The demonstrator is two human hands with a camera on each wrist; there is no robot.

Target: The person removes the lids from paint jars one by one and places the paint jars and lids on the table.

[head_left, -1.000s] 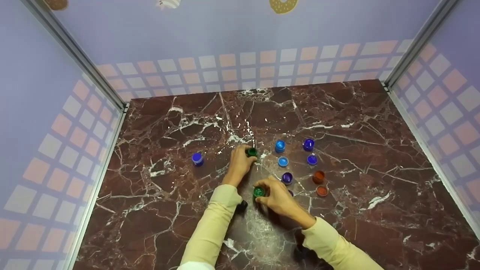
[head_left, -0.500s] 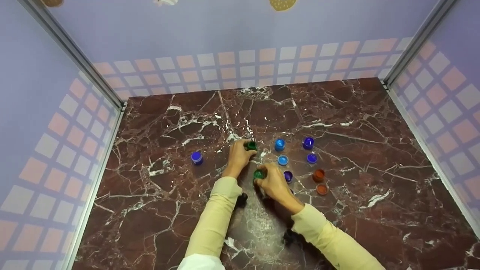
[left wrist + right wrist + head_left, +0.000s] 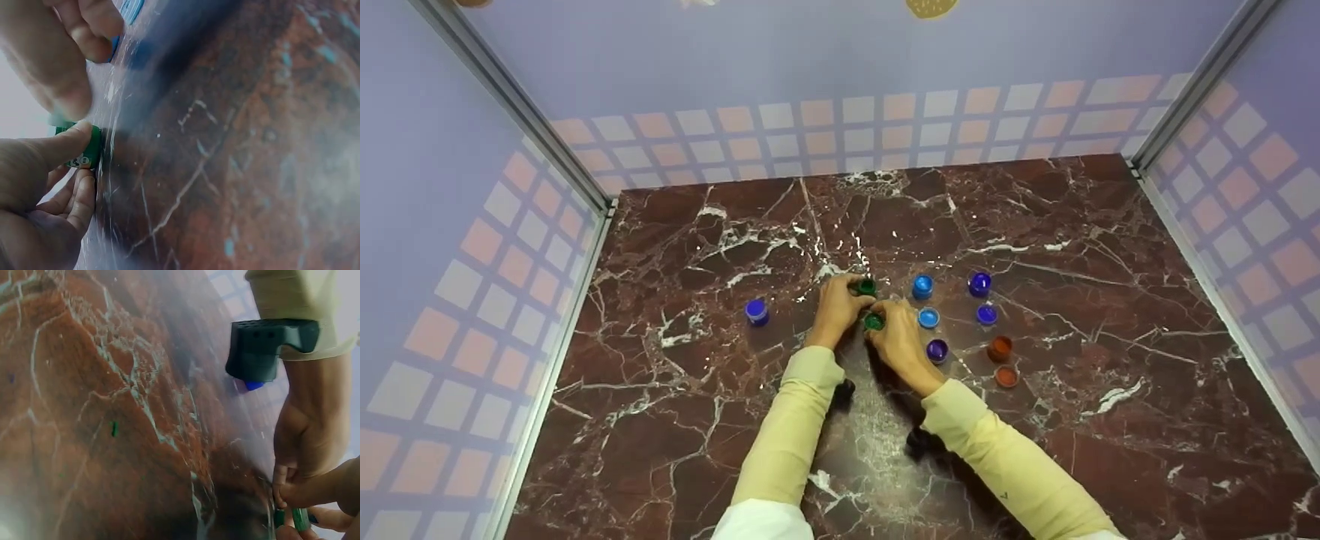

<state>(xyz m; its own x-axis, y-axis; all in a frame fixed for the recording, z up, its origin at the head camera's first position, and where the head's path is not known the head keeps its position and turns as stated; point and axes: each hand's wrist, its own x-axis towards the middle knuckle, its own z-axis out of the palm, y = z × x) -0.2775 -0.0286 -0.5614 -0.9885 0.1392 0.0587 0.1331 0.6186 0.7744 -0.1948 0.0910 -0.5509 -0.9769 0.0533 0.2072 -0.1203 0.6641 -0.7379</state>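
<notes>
In the head view, my left hand [image 3: 838, 313] holds a small green paint jar [image 3: 867, 287] on the table, its open top facing up. The left wrist view shows the thumb and fingers around the jar [image 3: 91, 153]. Just nearer to me, my right hand [image 3: 900, 339] pinches a round green lid [image 3: 874, 322], its inside turned upward. In the right wrist view the lid [image 3: 301, 518] is close beside the jar [image 3: 279, 517]; whether they touch I cannot tell.
Right of the hands stand open paint jars: light blue [image 3: 922, 286], dark blue [image 3: 980, 283], purple [image 3: 937, 351] and orange-brown [image 3: 1000, 348]. Lids in light blue [image 3: 928, 318], dark blue [image 3: 987, 313] and orange-brown [image 3: 1006, 376] lie nearby. A capped blue jar [image 3: 757, 312] stands left.
My right hand has carried the green lid away from me, up close to the jar. My left hand has shifted slightly farther from me with the green jar.
</notes>
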